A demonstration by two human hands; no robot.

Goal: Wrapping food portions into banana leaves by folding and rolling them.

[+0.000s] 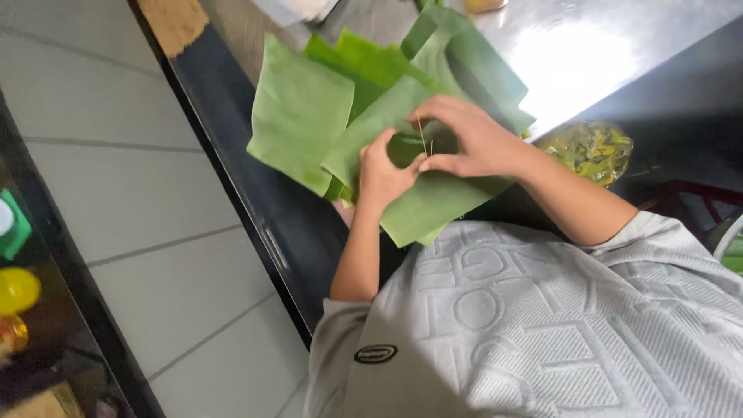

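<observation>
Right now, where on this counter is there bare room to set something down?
Bare steel counter lies beyond the banana leaves, toward the bright glare. The near edge is crowded: the left hand and right hand pinch a folded leaf there, with a bag of greens beside them.

Bright glare on the steel counter (573,62), soft overall blur.

green banana leaves (309,116); grey embossed shirt (542,325); pale grey floor tiles (116,193)

leaf stack (298,116) on steel counter (619,39)
</observation>
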